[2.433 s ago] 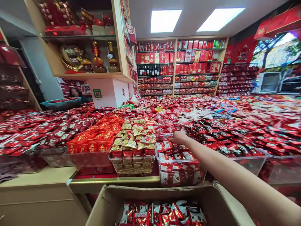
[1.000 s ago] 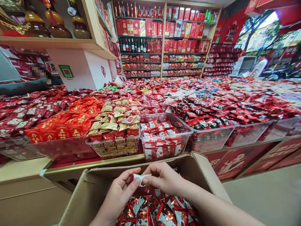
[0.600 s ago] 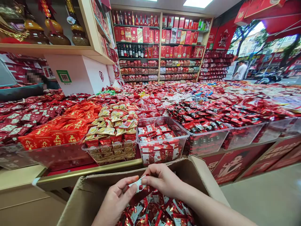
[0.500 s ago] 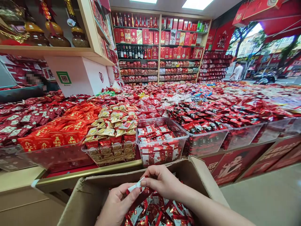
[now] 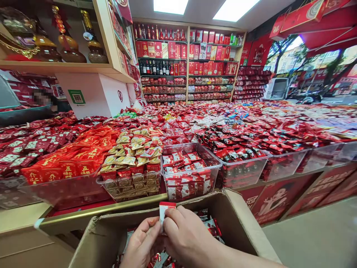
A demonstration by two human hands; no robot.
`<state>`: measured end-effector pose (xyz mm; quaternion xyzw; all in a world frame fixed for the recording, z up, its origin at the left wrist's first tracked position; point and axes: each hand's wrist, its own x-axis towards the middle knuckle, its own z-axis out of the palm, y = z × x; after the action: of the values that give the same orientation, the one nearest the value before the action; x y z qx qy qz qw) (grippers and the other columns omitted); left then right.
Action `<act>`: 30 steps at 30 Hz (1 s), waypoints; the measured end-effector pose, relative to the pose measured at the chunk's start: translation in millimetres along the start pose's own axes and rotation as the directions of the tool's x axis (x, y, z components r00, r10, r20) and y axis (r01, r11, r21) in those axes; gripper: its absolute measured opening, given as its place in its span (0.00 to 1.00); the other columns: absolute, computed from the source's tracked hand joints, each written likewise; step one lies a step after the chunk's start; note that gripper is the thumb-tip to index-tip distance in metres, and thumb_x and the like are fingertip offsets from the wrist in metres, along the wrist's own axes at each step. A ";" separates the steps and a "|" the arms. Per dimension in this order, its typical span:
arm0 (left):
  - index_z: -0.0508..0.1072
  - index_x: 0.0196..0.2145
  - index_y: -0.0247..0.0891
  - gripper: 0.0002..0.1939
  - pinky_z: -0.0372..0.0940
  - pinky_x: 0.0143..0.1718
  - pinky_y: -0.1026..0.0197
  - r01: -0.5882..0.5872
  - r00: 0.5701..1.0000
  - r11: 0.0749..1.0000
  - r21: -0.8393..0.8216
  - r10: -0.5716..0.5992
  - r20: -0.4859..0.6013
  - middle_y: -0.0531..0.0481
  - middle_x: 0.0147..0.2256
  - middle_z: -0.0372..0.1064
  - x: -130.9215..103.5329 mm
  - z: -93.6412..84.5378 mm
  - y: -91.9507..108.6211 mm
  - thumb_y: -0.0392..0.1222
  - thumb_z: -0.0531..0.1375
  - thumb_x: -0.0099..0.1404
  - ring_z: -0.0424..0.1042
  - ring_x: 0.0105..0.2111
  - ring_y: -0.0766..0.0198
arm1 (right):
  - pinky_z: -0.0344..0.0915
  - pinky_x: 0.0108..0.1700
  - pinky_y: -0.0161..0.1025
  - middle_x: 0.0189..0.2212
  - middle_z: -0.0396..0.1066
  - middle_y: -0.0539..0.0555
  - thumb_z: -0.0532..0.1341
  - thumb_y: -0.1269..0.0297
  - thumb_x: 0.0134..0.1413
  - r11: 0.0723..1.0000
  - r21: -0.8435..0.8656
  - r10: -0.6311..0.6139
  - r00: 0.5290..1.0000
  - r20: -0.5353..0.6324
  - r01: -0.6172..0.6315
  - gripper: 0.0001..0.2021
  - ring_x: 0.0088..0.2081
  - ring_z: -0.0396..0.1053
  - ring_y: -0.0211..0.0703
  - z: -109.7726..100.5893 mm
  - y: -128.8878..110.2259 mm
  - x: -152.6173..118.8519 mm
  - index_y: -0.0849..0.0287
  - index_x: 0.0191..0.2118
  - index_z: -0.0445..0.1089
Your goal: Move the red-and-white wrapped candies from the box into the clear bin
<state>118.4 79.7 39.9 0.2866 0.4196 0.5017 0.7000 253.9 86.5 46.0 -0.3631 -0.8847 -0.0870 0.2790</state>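
Above the open cardboard box [image 5: 245,223], my left hand [image 5: 143,238] pinches a small red-and-white candy packet [image 5: 164,209] by its side. My right hand [image 5: 185,230] is closed on the same packet from the right, its fingers hiding the lower part. The packet stands upright between the two hands, its red top end showing. Beneath them, many red-and-white packets [image 5: 213,226] lie loose in the box, partly hidden by my hands. Just beyond the box, a clear plastic bin [image 5: 192,175] holds similar packets, those at the front in upright rows.
Left of that bin stands a bin of gold packets [image 5: 132,163], then orange-red packets [image 5: 75,156]. Black-and-red packets [image 5: 237,149] fill the bin to the right. A gold-edged counter rail [image 5: 111,210] runs behind the box. Shelves of bottles and boxes [image 5: 160,50] stand at the back.
The packet has turned from slanted to upright between my hands. My right hand has moved down and now covers more of it. The view has shifted slightly.
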 end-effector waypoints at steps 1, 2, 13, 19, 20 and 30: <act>0.71 0.31 0.38 0.14 0.62 0.27 0.64 0.005 0.999 1.000 -0.019 -0.005 0.041 0.50 0.28 0.74 -2.3 -0.5 3.4 0.47 0.62 0.47 0.71 0.28 0.62 | 0.57 0.28 0.37 0.31 0.63 0.57 0.52 0.72 0.47 0.998 -0.048 -0.050 0.998 -0.027 0.049 0.02 0.29 0.58 0.41 -2.8 0.4 0.6 0.62 0.28 0.61; 0.71 0.31 0.38 0.15 0.62 0.28 0.64 0.011 0.997 0.999 -0.030 -0.009 0.075 0.49 0.27 0.74 -4.3 -1.4 6.8 0.50 0.61 0.49 0.71 0.28 0.61 | 0.57 0.27 0.37 0.31 0.64 0.57 0.51 0.73 0.48 0.994 -0.068 -0.094 0.994 -0.052 0.090 0.04 0.28 0.58 0.40 -8.0 2.1 2.3 0.62 0.27 0.61; 0.68 0.28 0.34 0.15 0.60 0.26 0.64 0.075 0.996 0.969 0.237 -0.084 0.029 0.46 0.24 0.73 11.0 -21.0 -2.4 0.51 0.57 0.52 0.69 0.23 0.64 | 0.55 0.29 0.32 0.27 0.65 0.53 0.50 0.62 0.51 0.950 -0.252 0.195 0.981 0.024 -0.183 0.09 0.29 0.62 0.36 -95.5 119.7 100.5 0.62 0.29 0.62; 0.67 0.26 0.35 0.19 0.55 0.21 0.69 0.102 0.994 0.951 0.291 -0.106 -0.002 0.50 0.21 0.72 21.2 -30.1 -14.2 0.55 0.61 0.45 0.67 0.19 0.69 | 0.58 0.33 0.34 0.35 0.66 0.60 0.49 0.69 0.51 0.870 -0.487 0.258 0.911 0.320 -0.076 0.10 0.35 0.65 0.43 -56.9 165.5 120.7 0.65 0.38 0.63; 0.67 0.26 0.35 0.20 0.54 0.20 0.70 0.113 0.993 0.946 0.305 -0.116 -0.008 0.51 0.20 0.72 22.0 -31.3 -15.3 0.56 0.61 0.44 0.67 0.19 0.69 | 0.59 0.33 0.35 0.35 0.66 0.60 0.49 0.71 0.51 0.871 -0.488 0.255 0.903 0.345 -0.060 0.10 0.35 0.66 0.43 -49.5 170.0 120.3 0.65 0.38 0.63; 0.66 0.25 0.35 0.21 0.50 0.20 0.70 0.102 0.987 0.891 0.442 -0.146 0.067 0.54 0.21 0.70 27.7 -42.4 -25.2 0.58 0.60 0.44 0.65 0.19 0.71 | 0.60 0.35 0.34 0.34 0.68 0.60 0.51 0.74 0.47 0.899 -0.431 0.179 0.833 0.524 0.078 0.10 0.37 0.66 0.44 -22.2 186.5 115.2 0.65 0.33 0.67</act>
<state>96.9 96.6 -9.6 0.4332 0.5042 0.3342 0.6682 325.4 281.5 119.5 -0.4494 -0.8747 -0.1661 -0.0737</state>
